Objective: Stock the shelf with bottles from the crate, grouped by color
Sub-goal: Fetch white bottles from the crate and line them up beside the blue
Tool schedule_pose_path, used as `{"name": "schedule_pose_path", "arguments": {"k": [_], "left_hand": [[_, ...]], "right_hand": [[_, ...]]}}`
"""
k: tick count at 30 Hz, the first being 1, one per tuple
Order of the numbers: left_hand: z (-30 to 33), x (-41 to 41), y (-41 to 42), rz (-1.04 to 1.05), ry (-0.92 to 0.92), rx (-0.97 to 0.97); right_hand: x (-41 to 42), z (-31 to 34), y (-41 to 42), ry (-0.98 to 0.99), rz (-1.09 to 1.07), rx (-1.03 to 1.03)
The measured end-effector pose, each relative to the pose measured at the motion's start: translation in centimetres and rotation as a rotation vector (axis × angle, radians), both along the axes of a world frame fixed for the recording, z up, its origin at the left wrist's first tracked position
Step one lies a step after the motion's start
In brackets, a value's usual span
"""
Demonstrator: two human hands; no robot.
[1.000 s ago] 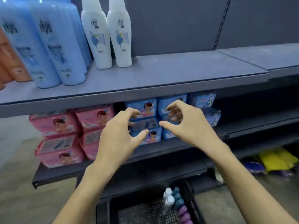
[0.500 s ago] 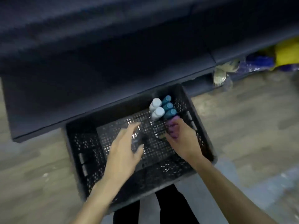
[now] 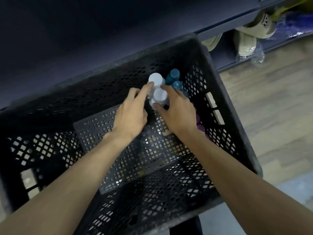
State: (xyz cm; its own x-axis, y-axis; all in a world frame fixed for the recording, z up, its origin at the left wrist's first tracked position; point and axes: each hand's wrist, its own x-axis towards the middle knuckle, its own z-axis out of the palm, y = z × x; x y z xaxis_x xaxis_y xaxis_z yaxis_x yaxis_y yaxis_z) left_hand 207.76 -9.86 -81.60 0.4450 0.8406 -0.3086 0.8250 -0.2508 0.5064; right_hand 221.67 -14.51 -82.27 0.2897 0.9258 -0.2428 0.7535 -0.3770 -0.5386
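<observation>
A black perforated crate point(image 3: 227, 106) sits on the floor below me. At its far right side stand two white-capped bottles point(image 3: 160, 94), teal-capped bottles point(image 3: 176, 78) behind them, and purple ones point(image 3: 198, 121) mostly hidden under my right wrist. My left hand point(image 3: 130, 114) reaches in from the left, its index finger touching the farther white bottle point(image 3: 155, 79). My right hand point(image 3: 176, 112) closes round the nearer white bottle, thumb on its front and fingers behind it.
A dark shelf point(image 3: 84, 39) overhangs the crate's far side. To the right, under the lowest shelf, lie beige shoes point(image 3: 245, 41) and blue plastic-wrapped goods point(image 3: 294, 26). Wooden floor point(image 3: 271, 116) lies right of the crate.
The view dropped from the shelf to the crate. Both hands moved down into it; the right hand shifted from the purple bottles to the white ones, and the left hand came up to them.
</observation>
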Motion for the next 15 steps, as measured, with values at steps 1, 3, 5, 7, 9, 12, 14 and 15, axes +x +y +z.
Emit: {"name": "schedule_pose_path", "arguments": {"k": [1,3,5,7,9,12,14,15], "left_hand": [[-0.2,-0.1,-0.1,0.009,-0.013,0.017],[-0.5,-0.2,0.2,0.028,-0.051,0.042],[-0.6,-0.2,0.6,0.029,-0.076,0.061],[-1.0,0.2,1.0,0.021,-0.089,0.055],[-1.3,1.0,1.1,-0.002,-0.096,0.016],[-2.2,2.1,1.3,0.002,-0.093,-0.013],[-2.7,2.9,1.7,0.023,-0.093,0.001],[-2.8,3.3,1.8,0.031,-0.092,0.019]], "right_hand": [[0.1,-0.2,0.2,0.005,-0.004,0.003],[0.3,-0.5,0.5,0.024,-0.008,0.015],[0.4,-0.5,0.2,0.045,-0.007,0.034],[0.6,-0.3,-0.8,0.048,-0.004,0.039],[0.9,-0.2,-2.0,0.054,-0.003,0.038],[1.2,-0.2,-3.3,0.054,0.003,0.024],[1.4,-0.2,-3.8,0.056,0.020,0.017],[1.5,-0.2,-4.0,0.058,0.027,0.014]]}}
